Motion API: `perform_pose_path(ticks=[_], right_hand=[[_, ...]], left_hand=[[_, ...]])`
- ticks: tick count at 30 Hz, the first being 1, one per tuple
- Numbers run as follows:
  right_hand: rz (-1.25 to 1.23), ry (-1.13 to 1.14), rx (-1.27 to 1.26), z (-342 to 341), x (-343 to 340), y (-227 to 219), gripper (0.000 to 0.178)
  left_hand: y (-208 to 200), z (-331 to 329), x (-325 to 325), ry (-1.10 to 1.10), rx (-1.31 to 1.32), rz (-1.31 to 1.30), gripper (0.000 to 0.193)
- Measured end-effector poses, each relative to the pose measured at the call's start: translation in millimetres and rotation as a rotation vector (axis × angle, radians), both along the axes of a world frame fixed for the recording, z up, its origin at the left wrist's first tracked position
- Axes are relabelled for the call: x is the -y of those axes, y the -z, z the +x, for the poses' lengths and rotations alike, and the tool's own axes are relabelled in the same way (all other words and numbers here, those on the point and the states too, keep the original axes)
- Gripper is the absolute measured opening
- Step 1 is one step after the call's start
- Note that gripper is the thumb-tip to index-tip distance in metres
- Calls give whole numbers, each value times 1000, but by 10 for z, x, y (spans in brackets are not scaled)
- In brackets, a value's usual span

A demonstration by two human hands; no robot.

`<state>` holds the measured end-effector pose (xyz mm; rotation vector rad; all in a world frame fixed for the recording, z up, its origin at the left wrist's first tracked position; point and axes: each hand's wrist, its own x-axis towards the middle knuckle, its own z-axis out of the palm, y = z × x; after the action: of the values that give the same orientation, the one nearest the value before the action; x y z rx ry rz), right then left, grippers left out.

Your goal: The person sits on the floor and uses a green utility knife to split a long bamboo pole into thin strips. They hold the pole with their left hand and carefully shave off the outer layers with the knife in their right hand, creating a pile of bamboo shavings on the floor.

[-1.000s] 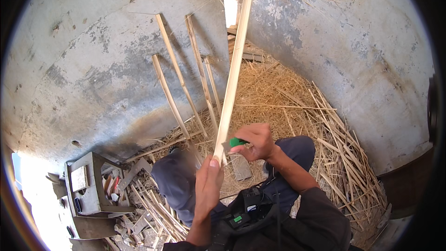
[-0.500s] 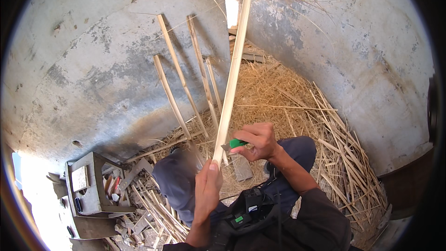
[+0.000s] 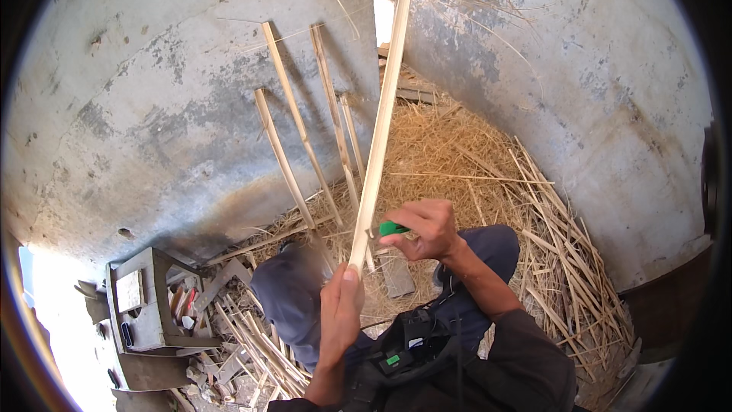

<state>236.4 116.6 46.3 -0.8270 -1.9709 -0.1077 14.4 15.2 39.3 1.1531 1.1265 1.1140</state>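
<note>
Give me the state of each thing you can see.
Left hand: closed around long strip
Long strip: held slanting
Right hand: closed on green-handled tool
Green-handled tool: gripped close beside long strip
Four other strips: leaning on wall
Shavings: loose, scattered
Sticks at right: heaped
Grey frame: open-sided

Beyond my right hand (image 3: 425, 230), open air is stretching over the straw (image 3: 442, 133) toward the right wall (image 3: 579, 91), where a heap of split sticks (image 3: 573, 275) is lying along the foot. To that hand's left, the long pale strip (image 3: 380, 137) is barring the way, running from my left hand (image 3: 341, 307) toward the far side; the green-handled blade (image 3: 392, 227) is filling the little gap between. Left of the strip, four leaning sticks (image 3: 293, 99) are screening the left wall (image 3: 168, 84), leaving slim gaps. Nearer, my left knee (image 3: 284, 297) is crowding my left hand, my right knee (image 3: 494, 248) my right forearm (image 3: 484, 282).
</note>
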Motion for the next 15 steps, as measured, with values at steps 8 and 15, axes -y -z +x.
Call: perform_pose_path(ticks=[8, 15], right_hand=[[-122, 267, -372, 636, -452, -94, 40], [-221, -58, -360, 210, -211, 26, 38]], left_hand=[[151, -13, 266, 98, -54, -107, 41], [32, -16, 136, -40, -76, 15, 33]])
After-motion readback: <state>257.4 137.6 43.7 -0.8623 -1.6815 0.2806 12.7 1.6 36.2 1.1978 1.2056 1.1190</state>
